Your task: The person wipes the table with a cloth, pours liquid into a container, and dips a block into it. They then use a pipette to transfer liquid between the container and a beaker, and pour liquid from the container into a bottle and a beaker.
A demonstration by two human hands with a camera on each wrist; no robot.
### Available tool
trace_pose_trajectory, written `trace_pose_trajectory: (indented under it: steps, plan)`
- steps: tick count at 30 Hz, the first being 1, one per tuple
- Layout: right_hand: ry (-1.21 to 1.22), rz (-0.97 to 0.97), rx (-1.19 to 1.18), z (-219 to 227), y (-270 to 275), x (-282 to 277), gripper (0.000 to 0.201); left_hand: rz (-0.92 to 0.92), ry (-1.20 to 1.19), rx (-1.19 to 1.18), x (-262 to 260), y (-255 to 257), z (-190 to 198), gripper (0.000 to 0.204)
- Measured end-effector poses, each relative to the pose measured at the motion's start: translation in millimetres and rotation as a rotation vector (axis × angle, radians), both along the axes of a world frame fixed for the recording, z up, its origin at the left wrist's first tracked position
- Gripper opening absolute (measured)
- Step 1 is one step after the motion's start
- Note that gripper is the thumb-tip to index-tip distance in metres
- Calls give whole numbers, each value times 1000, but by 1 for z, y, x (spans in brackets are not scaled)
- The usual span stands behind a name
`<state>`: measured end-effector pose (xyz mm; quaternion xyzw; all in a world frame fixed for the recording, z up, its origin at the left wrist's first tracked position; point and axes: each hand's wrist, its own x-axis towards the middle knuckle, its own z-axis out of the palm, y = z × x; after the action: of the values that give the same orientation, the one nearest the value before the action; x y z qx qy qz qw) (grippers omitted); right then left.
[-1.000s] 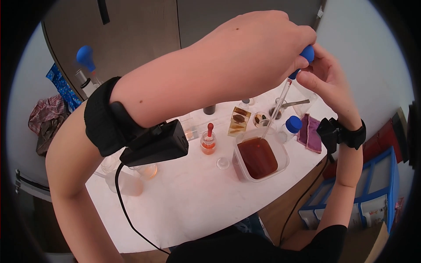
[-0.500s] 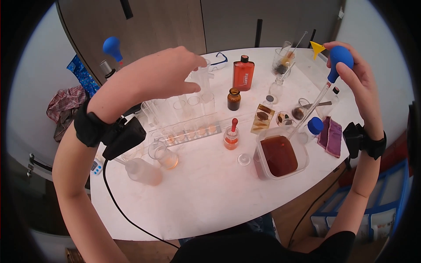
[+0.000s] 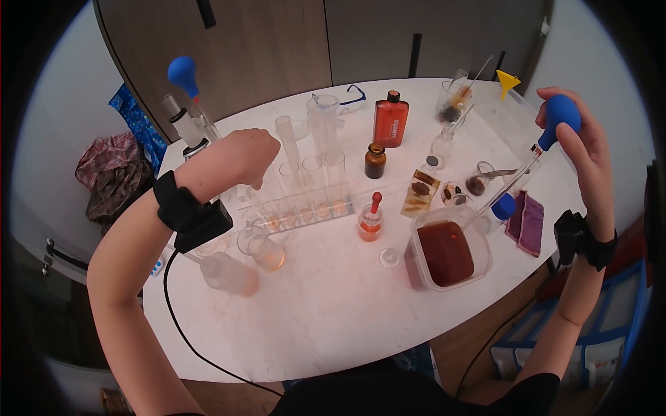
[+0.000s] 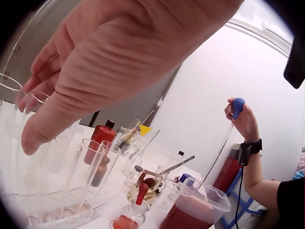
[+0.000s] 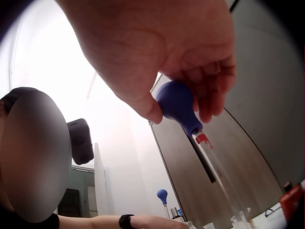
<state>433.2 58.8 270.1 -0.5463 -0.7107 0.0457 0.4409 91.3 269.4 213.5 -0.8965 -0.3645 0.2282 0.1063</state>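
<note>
My right hand (image 3: 590, 139) grips the blue rubber bulb (image 5: 175, 102) of a glass pipette (image 4: 217, 152), thumb on one side and fingers on the other. The pipette slants down into a clear plastic tub (image 3: 485, 267) of dark red liquid (image 3: 447, 256). My left hand (image 3: 239, 158) reaches over the left part of a clear test tube rack (image 3: 305, 216). In the left wrist view its thumb and fingers stand apart on either side of a glass test tube (image 4: 35, 98). Head-on, the left fingers are mostly hidden behind the back of the hand.
A red-capped dropper bottle (image 3: 370, 225), a brown bottle (image 3: 375, 163) and a red bottle (image 3: 391, 123) stand mid-table. On the left are a beaker (image 3: 262, 248), a cloudy plastic bottle (image 3: 229, 274) and another blue bulb (image 3: 182, 75). Purple cloths (image 3: 531, 225) lie near the right edge.
My left hand has left the blue bulb at the right and crossed to the test tubes at the left. The right hand still holds the bulb and has shifted slightly right.
</note>
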Motion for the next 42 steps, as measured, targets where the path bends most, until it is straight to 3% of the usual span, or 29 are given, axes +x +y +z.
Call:
trace_pose_trajectory:
  steps: [7,13,19,28,42]
  plan:
    - [-7,20,9,0,-3,-4,40,-67,-179,-64,-12,10,-4,34]
    - [-27,15,14,0,-5,-3,41,-3,-254,-144,-13,10,4,31]
    - [-46,19,-13,4,-10,-11,41,-25,-374,-87,-16,-2,28,26]
    - [-46,21,-12,3,-8,-12,40,93,-455,6,-18,-11,45,34]
    - [-67,6,-32,5,-12,-17,40,58,-534,25,-25,-30,59,35]
